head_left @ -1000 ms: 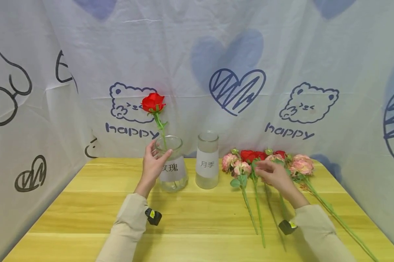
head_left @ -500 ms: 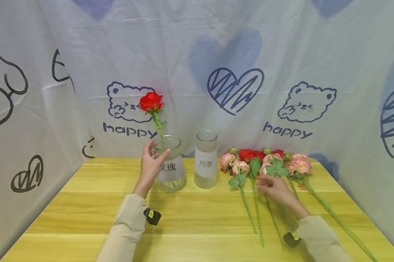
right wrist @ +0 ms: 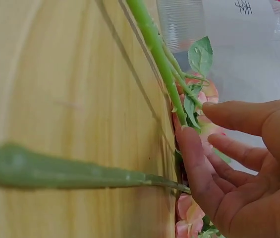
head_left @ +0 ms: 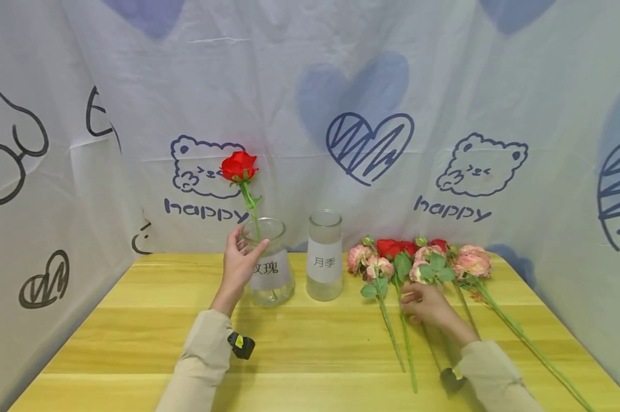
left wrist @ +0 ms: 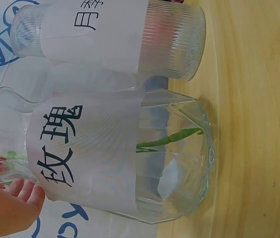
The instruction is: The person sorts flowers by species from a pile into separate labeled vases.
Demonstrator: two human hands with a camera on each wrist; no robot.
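My left hand (head_left: 237,269) holds the neck of a wide glass vase (head_left: 273,293) marked 玫瑰, its thumb on the near side. One red rose (head_left: 239,167) stands in that vase, leaning left, and its stem end shows through the glass in the left wrist view. Among the lying flowers, my right hand (head_left: 431,309) has its fingertips right at a green stem (right wrist: 154,49), just below the leaves. In the right wrist view, thumb and forefinger are parted beside this stem. The stem leads up toward red rose heads (head_left: 392,248).
A narrower glass vase (head_left: 324,290) labelled 月季 stands right of the first. Several pink flowers (head_left: 473,261) lie with the roses at the right, stems pointing toward the near edge of the wooden table (head_left: 310,349). A printed cloth (head_left: 289,103) hangs behind.
My right hand has come down from the flower heads to the stems, uncovering green leaves and pink blooms. The left hand keeps its hold on the vase.
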